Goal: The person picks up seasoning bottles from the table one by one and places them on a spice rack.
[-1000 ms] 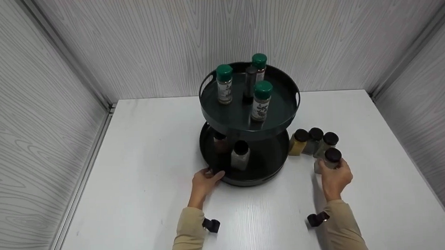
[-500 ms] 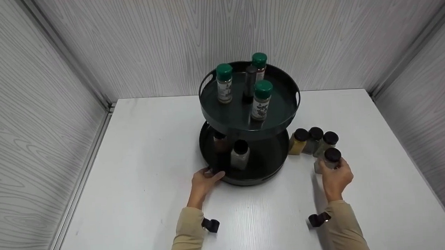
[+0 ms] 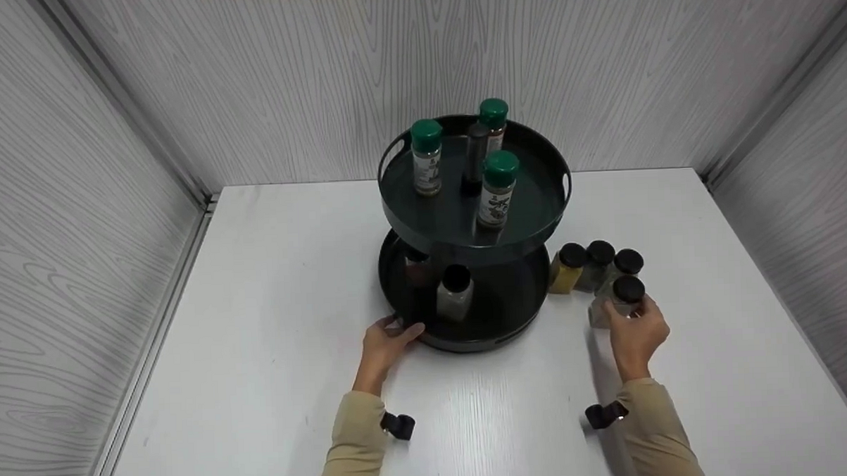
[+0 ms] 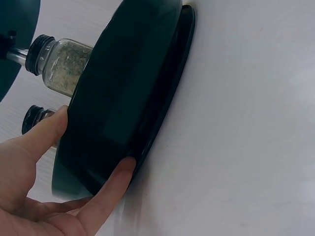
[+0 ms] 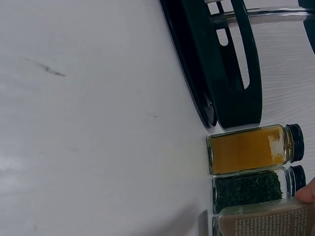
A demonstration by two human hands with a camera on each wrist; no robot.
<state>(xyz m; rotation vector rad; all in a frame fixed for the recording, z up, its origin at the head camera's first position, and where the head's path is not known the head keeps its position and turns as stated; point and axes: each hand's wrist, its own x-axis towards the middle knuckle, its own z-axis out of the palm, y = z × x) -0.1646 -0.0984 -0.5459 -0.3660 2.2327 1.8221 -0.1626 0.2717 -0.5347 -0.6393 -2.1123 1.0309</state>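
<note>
My left hand (image 3: 383,346) grips the rim of the black two-tier turntable's lower tray (image 3: 499,299), thumb over the edge and fingers against the outer wall. Two dark-capped spice jars stand on that tray; one jar (image 4: 66,66) shows greenish flakes in the left wrist view. My right hand (image 3: 637,336) holds a square glass spice jar (image 5: 268,221) with a black cap and a printed label on brownish contents. Just behind it stand three more jars: a yellow one (image 5: 248,150), one with dark green flakes (image 5: 248,191), and a partly hidden jar (image 3: 629,262).
Overhead of the lower tray, the upper tray (image 3: 535,199) bears three green-capped spice bottles, one bottle (image 3: 497,193) near the front, around a dark central post (image 3: 476,159). The white table (image 3: 277,285) meets grey wood-grain panels (image 3: 284,88) at the back and sides.
My right hand has shifted the held jar slightly to the left, toward the turntable. The left hand stays at the lower tray's rim.
</note>
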